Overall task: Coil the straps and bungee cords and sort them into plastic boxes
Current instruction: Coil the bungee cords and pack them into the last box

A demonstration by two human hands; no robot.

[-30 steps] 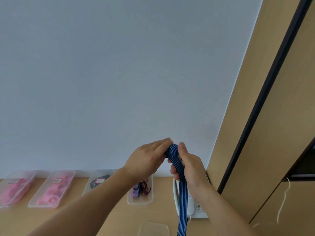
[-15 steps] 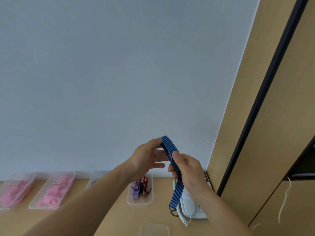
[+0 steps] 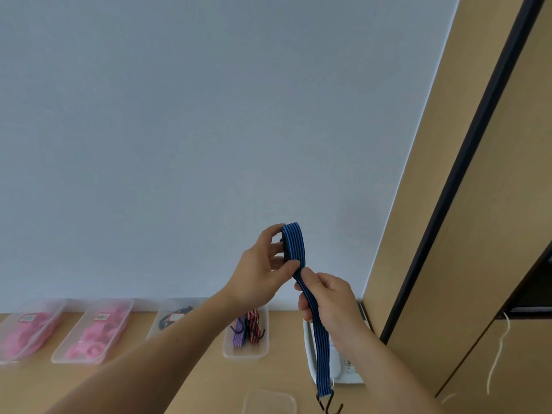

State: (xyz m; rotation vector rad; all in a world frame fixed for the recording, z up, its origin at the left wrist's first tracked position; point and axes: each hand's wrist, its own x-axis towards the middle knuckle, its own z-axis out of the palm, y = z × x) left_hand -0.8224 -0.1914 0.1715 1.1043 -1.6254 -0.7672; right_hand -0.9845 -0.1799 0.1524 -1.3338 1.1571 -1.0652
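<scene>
Folding blue bungee cord (image 3: 294, 243) over left hand (image 3: 263, 270) fingers, right hand (image 3: 328, 300) gripping tail

1. Blue striped bungee cord (image 3: 294, 243): one end is buried in the left hand (image 3: 260, 273), only a dark bit shows there. A short stretch lies under the thumb of the right hand (image 3: 331, 303).
2. Lower hook (image 3: 328, 407): clipped by the bottom edge.
3. Leftmost pink-filled box (image 3: 41, 304): cut by the left edge and blurred.
4. Box labels (image 3: 101, 317): too small to read.
5. Box of dark straps (image 3: 155, 327): near part behind the left forearm.
6. Box of bungee cords (image 3: 248, 352): far end behind the left wrist.
7. White telephone (image 3: 348, 372): mostly behind the right hand and cord.
8. Clear plastic piece (image 3: 268, 401): cut by the bottom edge; lid or box, can't tell.
</scene>
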